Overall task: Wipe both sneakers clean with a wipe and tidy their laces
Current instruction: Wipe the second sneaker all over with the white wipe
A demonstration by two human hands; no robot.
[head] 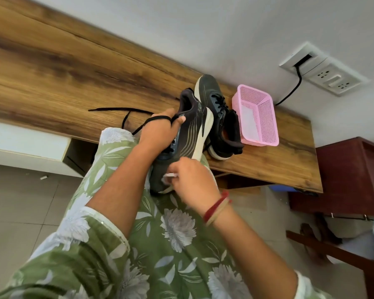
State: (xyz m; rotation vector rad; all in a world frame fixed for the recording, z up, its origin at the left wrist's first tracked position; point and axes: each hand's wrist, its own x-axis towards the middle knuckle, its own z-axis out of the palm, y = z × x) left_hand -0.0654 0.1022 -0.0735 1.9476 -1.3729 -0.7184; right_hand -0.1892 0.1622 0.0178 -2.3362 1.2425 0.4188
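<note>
A dark sneaker with a cream sole (188, 128) rests on my lap, toe toward me. My left hand (160, 130) grips it at the tongue, with a black lace (121, 111) looped over the hand and trailing onto the wooden table (52, 67). My right hand (192, 182) pinches a small white wipe (168, 176) against the sneaker's toe. The second dark sneaker (220, 117) lies on the table behind the first, its laces still threaded.
A pink perforated basket (257, 117) stands on the table right of the sneakers. A wall socket panel (322, 70) with a black cable is behind it. A dark red wooden cabinet (352, 175) and chair frame stand at the right.
</note>
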